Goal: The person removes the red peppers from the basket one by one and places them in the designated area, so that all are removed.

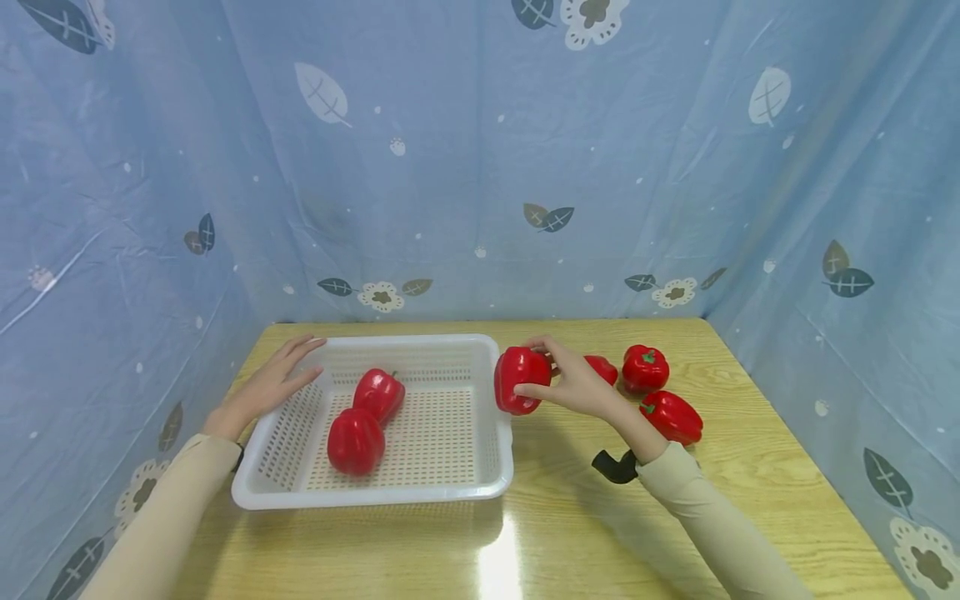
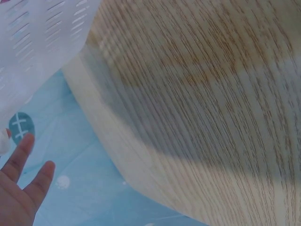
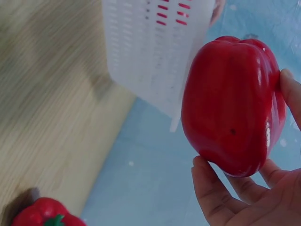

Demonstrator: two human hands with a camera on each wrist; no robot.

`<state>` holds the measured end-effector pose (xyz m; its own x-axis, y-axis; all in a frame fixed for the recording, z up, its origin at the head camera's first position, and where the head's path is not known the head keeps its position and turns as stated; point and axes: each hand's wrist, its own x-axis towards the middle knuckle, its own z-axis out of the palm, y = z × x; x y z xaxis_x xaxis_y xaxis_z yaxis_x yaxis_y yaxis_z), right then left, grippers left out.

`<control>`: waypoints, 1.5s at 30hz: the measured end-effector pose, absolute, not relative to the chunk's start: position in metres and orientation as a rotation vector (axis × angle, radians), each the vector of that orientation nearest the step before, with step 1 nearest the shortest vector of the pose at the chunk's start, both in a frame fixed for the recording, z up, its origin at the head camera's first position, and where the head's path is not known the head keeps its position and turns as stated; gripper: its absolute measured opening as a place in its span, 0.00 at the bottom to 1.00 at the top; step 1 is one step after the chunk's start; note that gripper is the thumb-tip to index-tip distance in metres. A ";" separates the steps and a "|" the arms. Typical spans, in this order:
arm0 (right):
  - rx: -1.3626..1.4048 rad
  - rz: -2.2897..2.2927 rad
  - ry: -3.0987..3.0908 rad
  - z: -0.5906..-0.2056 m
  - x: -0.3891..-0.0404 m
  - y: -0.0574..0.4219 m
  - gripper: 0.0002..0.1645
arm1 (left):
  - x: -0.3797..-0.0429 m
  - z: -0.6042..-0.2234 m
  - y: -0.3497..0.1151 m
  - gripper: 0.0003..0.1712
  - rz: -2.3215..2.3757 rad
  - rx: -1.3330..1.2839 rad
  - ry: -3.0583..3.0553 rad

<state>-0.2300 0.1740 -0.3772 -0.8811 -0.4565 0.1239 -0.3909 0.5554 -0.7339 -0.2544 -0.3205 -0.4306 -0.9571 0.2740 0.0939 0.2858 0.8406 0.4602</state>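
My right hand (image 1: pixel 577 385) grips a red bell pepper (image 1: pixel 519 382) between thumb and fingers, up beside the right rim of a white perforated plastic basket (image 1: pixel 495 492). In the right wrist view this bell pepper (image 3: pixel 233 103) appears large, its stem end out of sight. At the basket's left rim is my left hand (image 1: pixel 272 385), fingers extended and spread. Its fingers (image 2: pixel 40 183) also show straight at the lower left of the left wrist view. Two red bell peppers lie in the basket, one (image 1: pixel 356 442) nearer me and touching the other (image 1: pixel 379 394).
Right of the basket on the wooden table (image 1: pixel 570 517) are more red bell peppers: one upright (image 1: pixel 645 369), one on its side (image 1: pixel 673 418) and one partly behind my right hand (image 1: pixel 602 368). A blue patterned curtain (image 1: pixel 465 167) encloses the back and sides.
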 end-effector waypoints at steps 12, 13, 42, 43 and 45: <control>-0.743 -1.192 2.746 -0.391 -0.225 0.199 0.40 | -0.255 -0.433 -0.323 0.35 -0.755 -0.446 -2.990; -0.742 -1.188 2.749 -0.392 -0.224 0.201 0.40 | -0.255 -0.433 -0.323 0.35 -0.756 -0.446 -2.990; -0.622 -1.048 2.883 -0.430 -0.203 0.246 0.41 | -0.257 -0.434 -0.324 0.35 -0.787 -0.510 -2.943; -0.618 -1.041 2.886 -0.431 -0.203 0.248 0.41 | -0.256 -0.434 -0.324 0.35 -0.785 -0.510 -2.942; -0.607 -1.030 2.896 -0.434 -0.202 0.250 0.41 | -0.256 -0.434 -0.325 0.35 -0.783 -0.505 -2.945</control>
<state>-0.2020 0.2505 -0.4336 -0.9249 -0.3610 0.1191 -0.3551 0.7090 -0.6093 -0.2563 -0.3246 -0.4344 -0.9453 0.2981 0.1326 0.3246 0.8181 0.4746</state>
